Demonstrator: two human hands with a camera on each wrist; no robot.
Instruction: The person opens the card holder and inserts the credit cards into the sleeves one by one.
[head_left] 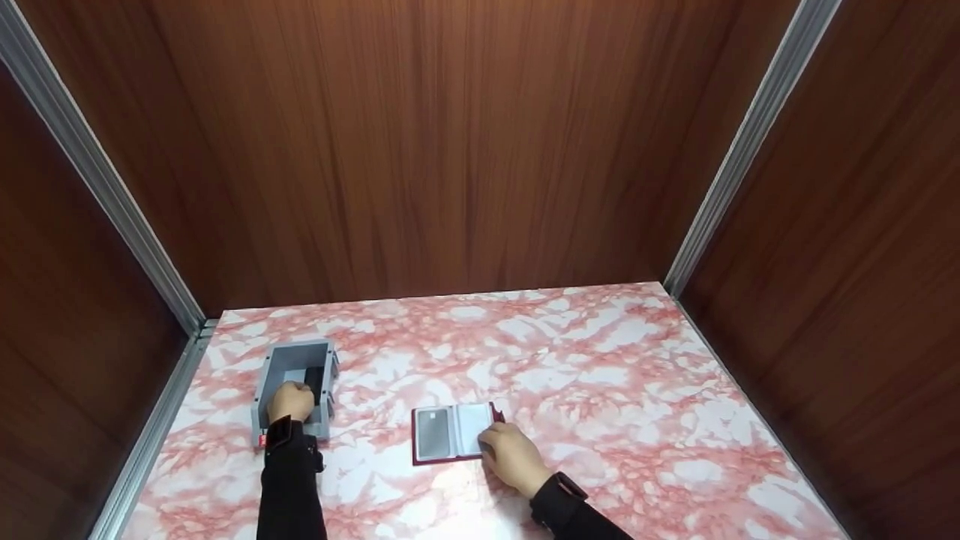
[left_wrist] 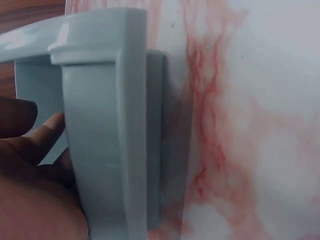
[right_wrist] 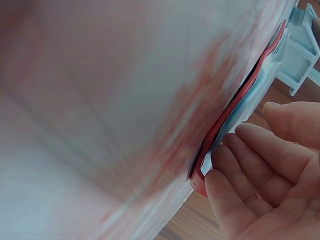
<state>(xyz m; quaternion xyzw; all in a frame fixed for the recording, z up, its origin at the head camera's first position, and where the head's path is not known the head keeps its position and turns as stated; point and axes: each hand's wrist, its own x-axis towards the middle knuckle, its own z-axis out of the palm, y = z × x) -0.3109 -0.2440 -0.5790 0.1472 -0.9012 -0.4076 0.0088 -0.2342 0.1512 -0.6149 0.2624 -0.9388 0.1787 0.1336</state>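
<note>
A card holder [head_left: 472, 427] with a red cover and clear sleeves lies spread out on the table. In its left sleeve shows a grey card [head_left: 433, 433] with a small chip. My right hand [head_left: 516, 457] rests at the holder's right edge, its fingertips [right_wrist: 220, 155] against the sleeves and the thumb apart from them. Farther left, my left hand [head_left: 291, 401] reaches down into a grey plastic bin [head_left: 300, 347]. Inside the bin, a black object [head_left: 313, 381] lies just beyond that hand. Thumb and finger stand apart in the left wrist view, and the other fingertips are hidden behind the bin wall.
The table [head_left: 600, 375] has a red and white marbled top. Dark wooden panels [head_left: 420, 150] rise at the back and both sides, with metal rails [head_left: 750, 150] at the corners. Something small and red [head_left: 262, 440] shows at the bin's near left corner.
</note>
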